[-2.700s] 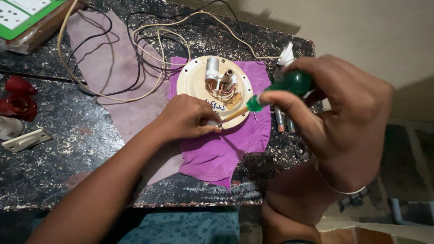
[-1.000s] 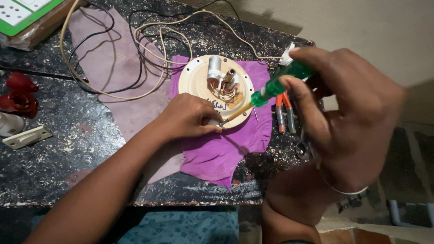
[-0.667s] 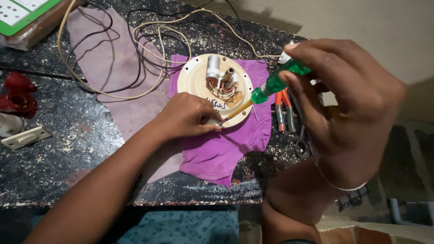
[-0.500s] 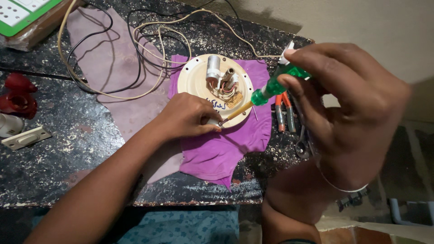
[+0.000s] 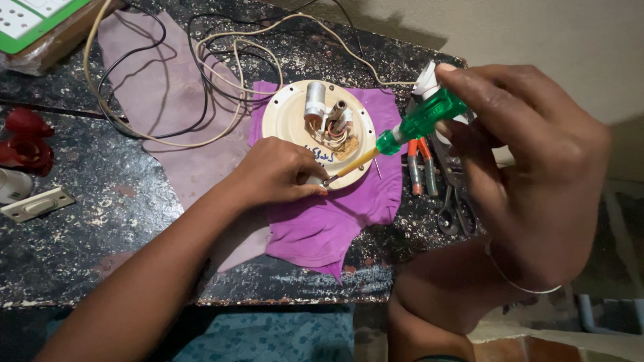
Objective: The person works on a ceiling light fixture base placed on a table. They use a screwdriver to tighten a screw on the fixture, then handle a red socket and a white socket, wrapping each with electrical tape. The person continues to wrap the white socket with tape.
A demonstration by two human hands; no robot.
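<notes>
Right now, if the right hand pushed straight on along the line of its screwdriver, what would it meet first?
Probably the cream round plate: the right hand aims the green-handled screwdriver at its near rim, beside the left hand's fingertips. Depth is unclear.

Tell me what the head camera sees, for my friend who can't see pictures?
The right hand points a green-handled screwdriver at a round cream disc with wires, steadied by the left hand. The disc lies on a purple cloth on a dark speckled table.

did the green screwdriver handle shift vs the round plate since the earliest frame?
Yes. The green screwdriver handle has risen slightly toward the table's far edge relative to the round cream plate; its tip stays at the plate's near rim.
</notes>
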